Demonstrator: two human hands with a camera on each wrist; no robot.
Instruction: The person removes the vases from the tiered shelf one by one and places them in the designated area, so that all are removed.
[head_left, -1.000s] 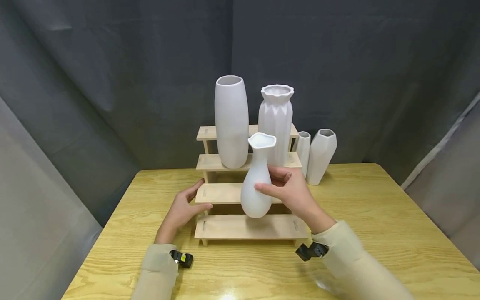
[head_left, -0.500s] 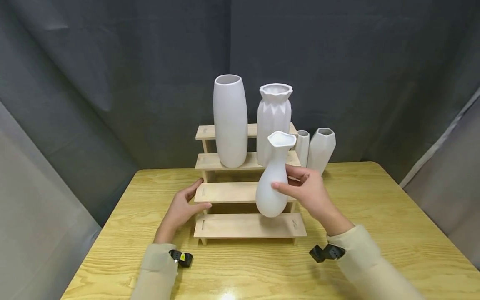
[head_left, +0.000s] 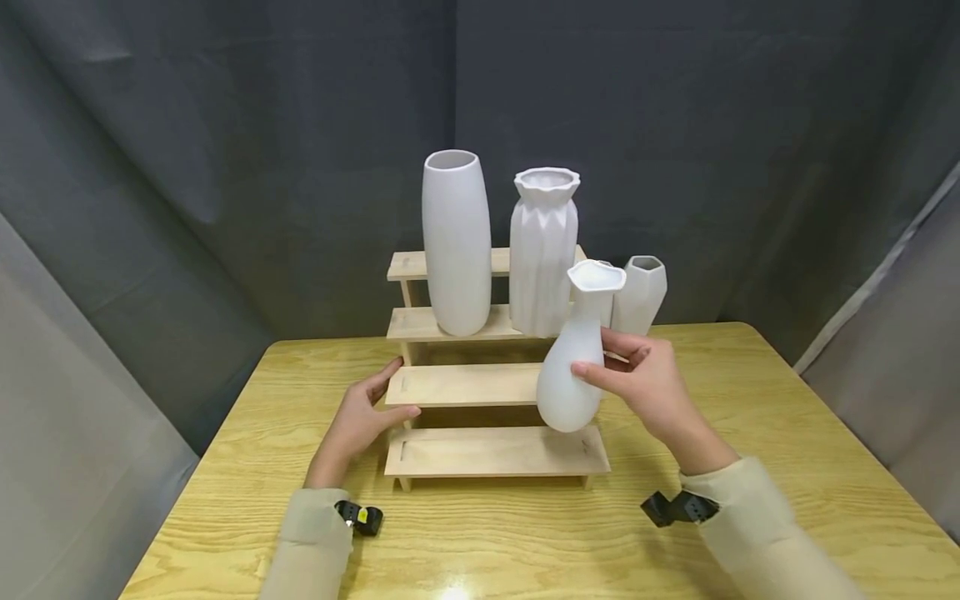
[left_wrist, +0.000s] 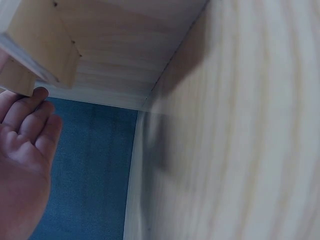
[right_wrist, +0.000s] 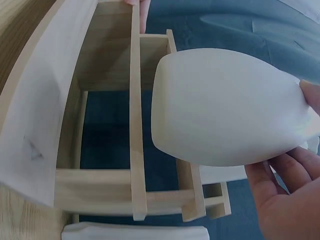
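Observation:
My right hand (head_left: 648,379) pinches a white vase (head_left: 573,375) with a narrow neck, wavy rim and rounded belly, thumb in front and fingers behind. The vase leans a little to the right and is held in front of the right end of a stepped wooden display shelf (head_left: 465,385). In the right wrist view its smooth belly (right_wrist: 220,110) lies across the shelf's boards. At the shelf's left end, my left hand (head_left: 360,425) holds the side, thumb along a middle step. The left wrist view shows the fingers (left_wrist: 32,117) against the wood.
On the shelf's upper part stand a tall smooth white vase (head_left: 457,250) and a pleated white vase (head_left: 543,254). Behind the held vase, a faceted white vase (head_left: 640,296) stands on the wooden table (head_left: 480,542). Dark curtain (head_left: 337,167) hangs at the back.
My right hand has carried the wavy-rimmed vase to the right, from over the shelf's middle to its right end. The left hand keeps its place on the shelf.

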